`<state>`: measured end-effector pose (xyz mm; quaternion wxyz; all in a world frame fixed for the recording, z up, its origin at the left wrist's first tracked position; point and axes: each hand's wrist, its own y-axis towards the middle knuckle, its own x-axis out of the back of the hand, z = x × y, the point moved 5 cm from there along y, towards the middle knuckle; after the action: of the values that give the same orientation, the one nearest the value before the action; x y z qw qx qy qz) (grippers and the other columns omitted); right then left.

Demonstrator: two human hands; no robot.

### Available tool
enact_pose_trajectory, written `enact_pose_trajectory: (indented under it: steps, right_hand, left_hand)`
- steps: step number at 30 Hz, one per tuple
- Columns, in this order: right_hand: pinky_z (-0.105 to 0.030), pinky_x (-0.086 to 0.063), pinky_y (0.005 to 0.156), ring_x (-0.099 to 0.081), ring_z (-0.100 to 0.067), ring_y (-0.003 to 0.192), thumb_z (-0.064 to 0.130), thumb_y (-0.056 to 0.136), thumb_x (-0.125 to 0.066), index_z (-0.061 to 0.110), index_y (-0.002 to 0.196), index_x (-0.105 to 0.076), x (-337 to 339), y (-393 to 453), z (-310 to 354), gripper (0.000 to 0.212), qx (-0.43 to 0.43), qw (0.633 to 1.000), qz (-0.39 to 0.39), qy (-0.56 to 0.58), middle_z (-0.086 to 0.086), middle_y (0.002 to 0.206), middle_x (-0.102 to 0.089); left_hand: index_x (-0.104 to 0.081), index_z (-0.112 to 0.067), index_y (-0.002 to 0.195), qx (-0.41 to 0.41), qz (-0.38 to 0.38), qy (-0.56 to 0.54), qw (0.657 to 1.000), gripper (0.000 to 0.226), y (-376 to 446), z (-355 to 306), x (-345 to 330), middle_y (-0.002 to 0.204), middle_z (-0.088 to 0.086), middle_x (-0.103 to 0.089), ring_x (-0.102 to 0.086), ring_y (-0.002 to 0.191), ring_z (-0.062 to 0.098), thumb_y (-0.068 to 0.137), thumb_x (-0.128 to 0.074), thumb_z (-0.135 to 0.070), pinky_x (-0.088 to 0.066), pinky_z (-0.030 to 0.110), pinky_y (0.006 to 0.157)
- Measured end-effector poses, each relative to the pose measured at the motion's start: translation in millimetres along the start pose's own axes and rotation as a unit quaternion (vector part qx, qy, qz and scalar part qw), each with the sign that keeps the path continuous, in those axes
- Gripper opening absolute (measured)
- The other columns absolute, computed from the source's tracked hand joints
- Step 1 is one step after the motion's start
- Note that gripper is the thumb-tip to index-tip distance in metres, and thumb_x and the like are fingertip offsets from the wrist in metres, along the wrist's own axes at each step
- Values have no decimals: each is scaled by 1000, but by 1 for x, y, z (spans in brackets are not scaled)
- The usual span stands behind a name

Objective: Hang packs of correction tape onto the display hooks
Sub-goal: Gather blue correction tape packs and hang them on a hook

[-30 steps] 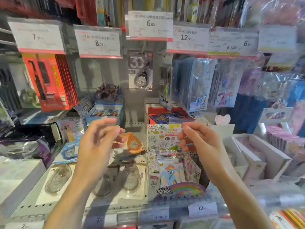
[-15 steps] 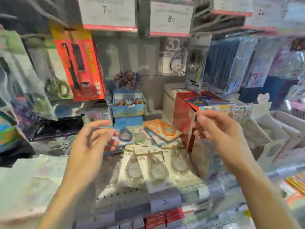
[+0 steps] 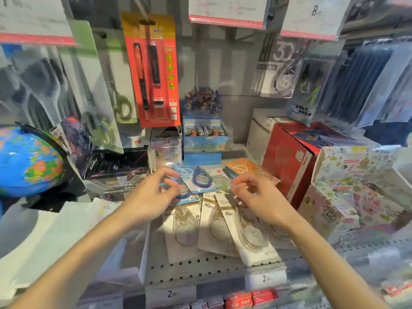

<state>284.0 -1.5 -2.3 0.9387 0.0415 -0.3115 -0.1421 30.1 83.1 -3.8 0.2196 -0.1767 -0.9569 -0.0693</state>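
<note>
Both hands reach over a heap of correction tape packs lying on the shelf at the centre of the frame.

The left hand (image 3: 151,195) has its fingers curled loosely over the blue pack (image 3: 196,179), a blue card with a dark blue teardrop dispenser under clear blister; whether it pinches the card I cannot tell. The right hand (image 3: 256,195) curls its fingers at the edge of the orange pack (image 3: 245,169); its grip is also unclear. Below them lie the white packs (image 3: 225,224), cream cards marked 40m with clear dispensers, overlapping on the perforated grey shelf (image 3: 196,268). At upper right a grey pack (image 3: 278,70) marked 30 hangs on the back wall. A blue display box (image 3: 206,137) behind the heap holds small picture packets; a red carton (image 3: 292,159) at right stands beside it.
</note>
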Motion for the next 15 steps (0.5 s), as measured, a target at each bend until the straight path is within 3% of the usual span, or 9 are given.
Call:
enact_pose_trajectory:
  steps: [1, 3, 5, 7, 9, 11, 13, 15]
  right_hand:
    - [-16, -53, 65, -68, -14, 76, 28, 100, -65, 26, 107, -72, -7, 11, -2, 10, 6, 1000, 11, -17, 4, 97, -75]
    - [-12, -45, 65, -63, -2, 74, 29, 100, -64, 25, 110, -72, -20, 34, -3, 14, 19, 998, 28, -46, 11, 92, -71]
    - [-22, -49, 73, -66, -8, 82, 29, 101, -61, 21, 116, -71, -34, 56, -4, 20, 19, 997, 47, -62, 8, 92, -71]
    - [-30, -49, 80, -68, -19, 94, 33, 103, -58, 17, 122, -69, -46, 73, -8, 28, 1, 995, 71, -77, 1, 97, -72]
    - [-34, -48, 75, -67, -24, 87, 38, 103, -56, 10, 110, -72, -56, 84, -13, 33, -11, 991, 94, -94, -9, 90, -73]
    - [-36, -47, 66, -58, -24, 67, 40, 102, -55, 0, 93, -71, -62, 90, -16, 44, -9, 989, 107, -99, -19, 74, -67]
    - [-36, -48, 62, -51, -17, 59, 41, 101, -56, 3, 83, -72, -64, 94, -19, 45, 2, 989, 111, -103, -7, 61, -59]
    - [-35, -52, 64, -56, -13, 59, 41, 97, -60, 14, 79, -75, -65, 98, -23, 36, -4, 989, 110, -98, 6, 61, -64]
  left_hand:
    - [-61, -34, 107, 13, 8, 10, 1000, 20, 8, 2, -3, 107, -1, -68, -78, 82, 28, 97, -68, -18, -62, 51, 84]
    - [-59, -33, 113, 11, 3, 72, 997, 19, 25, 1, -8, 116, -5, -66, -74, 88, 21, 97, -68, -27, -59, 41, 84]
    - [-56, -33, 121, 1, -16, 162, 987, 27, 40, -3, -12, 118, -4, -66, -67, 93, 14, 96, -66, -33, -50, 33, 84]
    - [-54, -27, 132, 7, -23, 230, 973, 38, 52, -4, -18, 119, 1, -66, -65, 102, 19, 96, -64, -34, -50, 35, 89]
    - [-49, -24, 142, 25, -13, 301, 953, 49, 60, -1, -24, 132, 8, -61, -63, 116, 27, 96, -61, -37, -50, 40, 100]
    - [-48, -23, 146, 43, -9, 342, 939, 54, 63, 2, -27, 140, 11, -59, -61, 124, 32, 96, -59, -40, -48, 42, 105]
    - [-52, -22, 145, 46, -16, 349, 936, 54, 67, 4, -27, 130, 7, -68, -62, 123, 29, 95, -58, -41, -50, 39, 100]
    - [-56, -22, 143, 46, -24, 334, 941, 51, 68, 4, -27, 119, 3, -73, -65, 117, 26, 95, -60, -39, -51, 37, 95]
